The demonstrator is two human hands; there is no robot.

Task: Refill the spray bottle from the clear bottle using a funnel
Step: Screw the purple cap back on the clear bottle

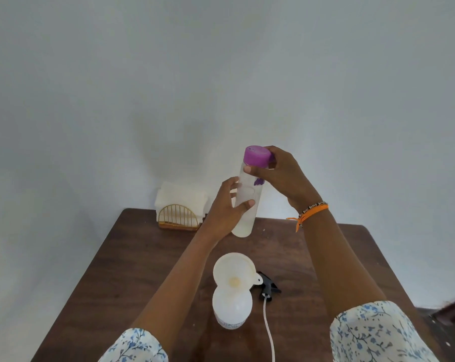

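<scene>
I hold the clear bottle (247,202) upright in the air above the table. My left hand (225,209) wraps its lower body. My right hand (278,173) grips the purple cap (256,156) on its top. Below, the white spray bottle (232,308) stands on the table with a white funnel (234,270) sitting in its neck. The black spray head (268,286) with its white dip tube (269,333) lies on the table just to the right of the bottle.
The brown wooden table (132,270) stands against a pale wall. A gold wire holder with white napkins (180,207) sits at its far left corner. A dark piece of furniture (453,309) shows at the right edge.
</scene>
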